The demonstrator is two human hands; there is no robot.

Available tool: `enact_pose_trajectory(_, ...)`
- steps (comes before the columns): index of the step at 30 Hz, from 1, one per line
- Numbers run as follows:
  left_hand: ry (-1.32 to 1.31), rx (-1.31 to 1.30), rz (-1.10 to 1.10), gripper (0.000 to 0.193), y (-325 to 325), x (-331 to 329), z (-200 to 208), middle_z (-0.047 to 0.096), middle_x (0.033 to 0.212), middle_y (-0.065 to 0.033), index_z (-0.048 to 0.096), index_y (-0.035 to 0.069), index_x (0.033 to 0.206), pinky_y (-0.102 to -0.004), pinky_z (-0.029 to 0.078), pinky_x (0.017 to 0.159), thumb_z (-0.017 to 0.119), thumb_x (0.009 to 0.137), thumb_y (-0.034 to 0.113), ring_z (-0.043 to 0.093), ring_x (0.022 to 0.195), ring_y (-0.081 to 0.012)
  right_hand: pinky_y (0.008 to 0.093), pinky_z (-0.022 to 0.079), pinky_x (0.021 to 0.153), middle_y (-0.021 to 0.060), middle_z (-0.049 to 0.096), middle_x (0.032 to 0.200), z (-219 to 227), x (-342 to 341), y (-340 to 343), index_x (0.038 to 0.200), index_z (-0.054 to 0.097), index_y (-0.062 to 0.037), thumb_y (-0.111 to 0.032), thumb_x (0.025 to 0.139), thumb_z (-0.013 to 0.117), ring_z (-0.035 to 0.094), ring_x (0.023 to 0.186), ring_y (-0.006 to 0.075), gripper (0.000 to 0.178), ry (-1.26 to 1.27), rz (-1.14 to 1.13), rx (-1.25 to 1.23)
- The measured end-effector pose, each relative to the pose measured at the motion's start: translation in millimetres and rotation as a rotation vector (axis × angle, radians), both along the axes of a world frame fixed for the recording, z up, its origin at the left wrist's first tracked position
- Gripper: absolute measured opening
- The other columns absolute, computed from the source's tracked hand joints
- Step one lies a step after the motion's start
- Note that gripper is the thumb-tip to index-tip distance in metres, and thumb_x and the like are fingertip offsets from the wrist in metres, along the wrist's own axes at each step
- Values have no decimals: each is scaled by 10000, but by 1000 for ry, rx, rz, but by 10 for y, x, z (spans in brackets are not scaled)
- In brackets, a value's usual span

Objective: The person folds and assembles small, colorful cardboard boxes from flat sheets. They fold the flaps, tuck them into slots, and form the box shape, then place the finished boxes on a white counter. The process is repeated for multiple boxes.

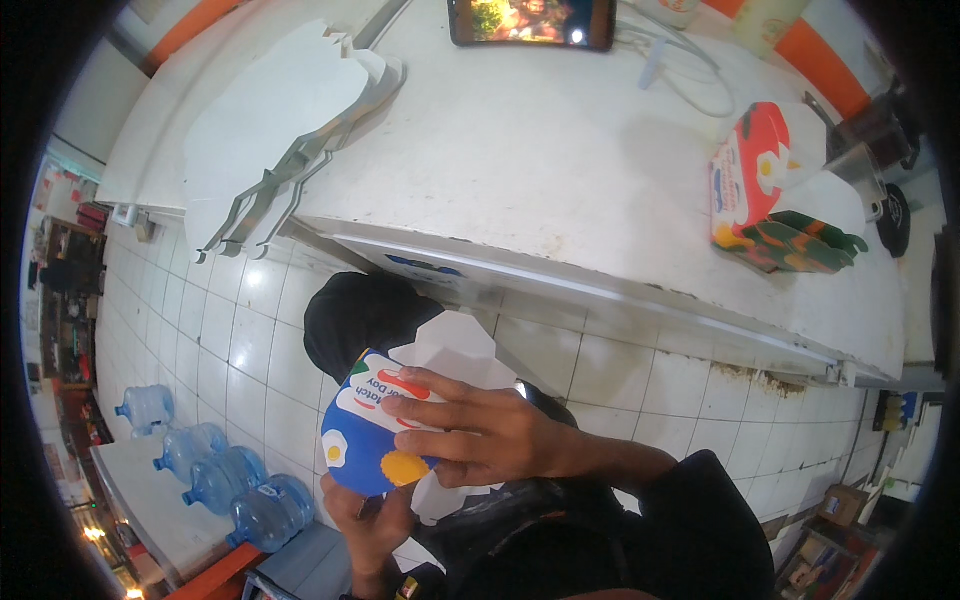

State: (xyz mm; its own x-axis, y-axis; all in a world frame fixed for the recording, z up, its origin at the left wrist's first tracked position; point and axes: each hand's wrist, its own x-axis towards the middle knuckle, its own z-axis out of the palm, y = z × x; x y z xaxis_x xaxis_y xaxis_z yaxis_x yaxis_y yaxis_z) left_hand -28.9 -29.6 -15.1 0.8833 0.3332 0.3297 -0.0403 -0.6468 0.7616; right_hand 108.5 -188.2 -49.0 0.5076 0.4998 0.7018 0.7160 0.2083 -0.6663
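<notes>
We take all clock positions from the carton, with 12 at the top of the view. We hold a printed carton (366, 455) off the near side of the table, below its front edge. Our left hand (372, 518) is at 6 o'clock, its fingers closed on the carton's lower edge. Our right hand (500, 425) reaches in from 3 o'clock; its fingers lie slightly spread across the printed panel. The right thumb is hidden, so we cannot tell whether that hand pinches the board. The panel is blue and white with a yellow motif. One plain upper flap (450, 340) stands out at 1 o'clock; a lower flap (432, 498) shows at 5 o'clock.

Beyond the hands, the white table (480, 160) spans 11 to 2 o'clock. At 11, a stack of flat white blanks (270, 110) overhangs the table's front edge. Just past 12, a phone (530, 25) shows a lit screen, with a pale cable (715, 80) near it at 1. At 2, folded cardboard packaging (742, 185), red, white and green, stands on the tabletop. Between 8 and 9, clear blue bottles (275, 510) form a row near the tiled floor (225, 330).
</notes>
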Motion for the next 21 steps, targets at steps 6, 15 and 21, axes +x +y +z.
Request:
enact_pose_trajectory(6, 53, 36, -127, 574, 64, -74, 47, 534, 1132, -123, 503, 40, 1189, -363, 493, 897, 798, 707, -57, 585, 1033, -228, 339, 601, 754, 142, 562, 1372, -2, -17, -56, 1327, 531, -99, -148, 814, 788, 567, 1227, 358, 576, -100, 6, -42)
enact_pose_trajectory(15, 110, -138, 2, 421, -24, -8, 160, 667, 1021, -131, 628, 74, 1082, -364, 498, 812, 840, 720, 95, 653, 904, -258, 359, 592, 815, 110, 552, 1388, 63, 101, -197, 1337, 538, -102, -163, 799, 790, 550, 1254, 331, 597, -158, 138, -103)
enact_pose_trajectory(21, 113, -400, 20, 355, -59, 89, 363, 700, 1005, -134, 682, 38, 1010, -339, 531, 813, 860, 709, 97, 685, 906, -236, 436, 533, 953, 75, 518, 1426, 74, 273, -230, 1337, 560, -147, -220, 801, 757, 484, 1322, 312, 576, -12, 331, -61)
